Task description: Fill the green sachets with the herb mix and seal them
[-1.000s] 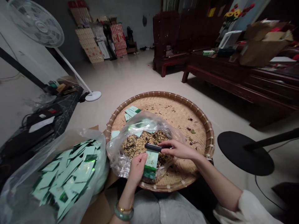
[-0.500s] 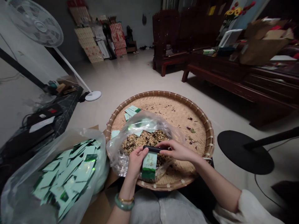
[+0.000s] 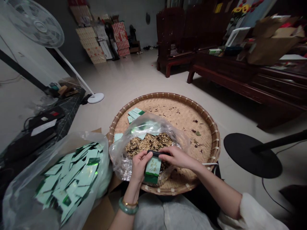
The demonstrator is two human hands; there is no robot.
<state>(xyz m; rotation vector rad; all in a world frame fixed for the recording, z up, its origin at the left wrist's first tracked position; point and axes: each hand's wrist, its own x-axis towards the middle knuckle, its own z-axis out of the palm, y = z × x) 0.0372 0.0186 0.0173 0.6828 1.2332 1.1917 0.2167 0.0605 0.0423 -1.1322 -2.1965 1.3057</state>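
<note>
In front of me, my left hand [image 3: 139, 164] is closed, pinching the top corner of a pale green tea packet [image 3: 153, 165] with gold lettering and a dark green lower band. Across the packet's top edge lies a small black bar [image 3: 153, 153], which looks like a handheld bag sealer. My right hand [image 3: 174, 156] is closed on the bar's right end. Behind and below both hands, a clear plastic bag [image 3: 120, 159] holds a loose, dry tea mix [image 3: 144, 145]. The bag rests on a round woven bamboo tray [image 3: 203, 137] at my lap.
At left, a large plastic bag [image 3: 19, 188] holds many green packets [image 3: 74, 179]. More packets [image 3: 135, 114] lie on the tray's far left, with scattered leaf bits [image 3: 197, 133] at right. A fan [image 3: 96, 98], a black round stand base [image 3: 251, 156] and dark wooden furniture [image 3: 240, 80] surround me.
My right hand has slid slightly left along the black bar, its fingers more curled. The packet has tilted a little, its lettering now clearer. A white cord shows more by my right wrist.
</note>
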